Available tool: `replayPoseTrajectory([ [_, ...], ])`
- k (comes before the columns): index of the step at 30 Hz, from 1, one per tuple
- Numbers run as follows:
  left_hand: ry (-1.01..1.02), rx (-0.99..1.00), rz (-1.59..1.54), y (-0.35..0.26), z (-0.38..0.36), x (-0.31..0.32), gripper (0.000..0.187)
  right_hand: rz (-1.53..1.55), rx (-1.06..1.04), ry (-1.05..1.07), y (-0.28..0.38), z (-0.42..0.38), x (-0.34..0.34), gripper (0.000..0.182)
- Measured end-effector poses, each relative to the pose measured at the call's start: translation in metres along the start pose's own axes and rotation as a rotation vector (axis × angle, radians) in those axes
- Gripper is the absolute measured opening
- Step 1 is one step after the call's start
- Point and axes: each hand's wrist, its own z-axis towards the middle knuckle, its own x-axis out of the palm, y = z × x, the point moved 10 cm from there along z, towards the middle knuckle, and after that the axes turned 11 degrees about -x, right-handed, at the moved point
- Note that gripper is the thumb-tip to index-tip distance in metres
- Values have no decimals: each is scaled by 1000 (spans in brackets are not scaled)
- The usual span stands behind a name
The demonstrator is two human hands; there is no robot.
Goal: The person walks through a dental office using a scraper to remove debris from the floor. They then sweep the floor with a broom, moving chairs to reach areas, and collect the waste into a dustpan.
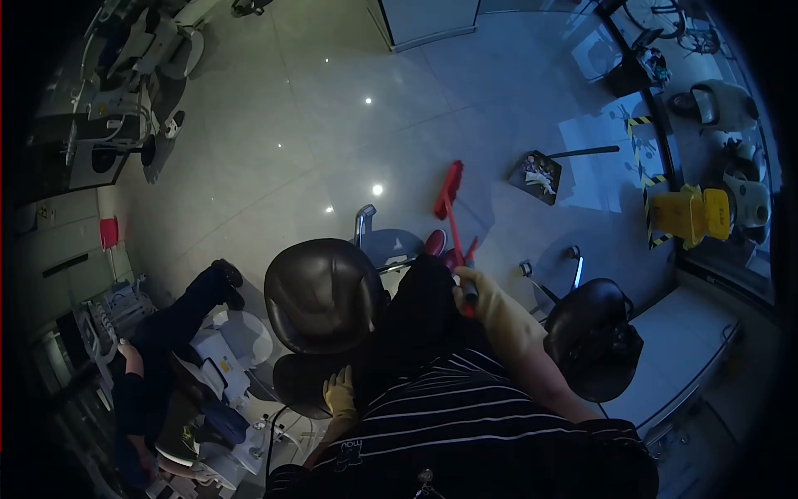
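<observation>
My right hand [490, 308], in a pale yellow rubber glove, is closed round the handle of a red broom [449, 193]. The broom's head rests on the tiled floor [332, 125] beyond my red shoes [435, 243]. My left hand [339, 393], gloved too, is low by the seat of a brown padded chair [320, 291], with its fingers apart and nothing in it. Farther out on the right lies a dustpan [537, 177] with litter in it and a long dark handle.
A dark stool [592, 339] stands to my right, beside a pale bench [677, 349]. A yellow bin [677, 214] is at the far right. At left, another person [158, 341] in dark clothes sits or leans by dental equipment [224, 362].
</observation>
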Motion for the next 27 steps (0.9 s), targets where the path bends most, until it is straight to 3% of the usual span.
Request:
replayPoseTrajectory([
  [2, 18, -55, -35, 8, -3, 30, 44, -93, 4, 142, 28, 37, 69, 31],
  [4, -45, -2, 85, 5, -16, 52, 50, -116, -143, 345, 69, 60, 128, 34],
  [5, -38, -19, 72, 6, -6, 32, 50, -139, -139, 341, 81, 56, 141, 34],
  [7, -73, -36, -57, -8, 12, 5, 52, -168, -2, 265, 108, 44, 143, 36],
  [9, -98, -51, -204, -23, 35, -17, 53, -266, -35, 268, 142, 37, 119, 39],
  [11, -108, -90, -355, -38, 36, -34, 55, -524, -240, -42, 182, -11, 95, 40],
  [13, -141, -143, -491, -52, 32, -52, 57, -557, -318, -61, 213, 3, 69, 34],
  [17, -224, -235, -751, -64, 13, -65, 61, -557, -252, -205, 237, 9, 104, 31],
  [19, -285, -298, -883, -82, 3, -70, 63, -257, -69, 49, 220, 27, 174, 30],
  [21, -349, -364, -1006, -105, -8, -73, 64, -404, 47, 398, 202, 57, 245, 31],
  [23, -405, -430, -1116, -132, -23, -79, 66, -679, -91, 716, 198, 50, 328, 40],
  [25, -470, -489, -1218, -154, -44, -73, 68, -668, -336, 799, 215, 68, 388, 39],
  [26, -499, -512, -1265, -165, -58, -65, 70, -692, -318, 797, 226, 71, 409, 39],
  [27, -508, -539, -1272, -174, -69, -42, 70, -665, -95, 794, 222, 69, 427, 38],
])
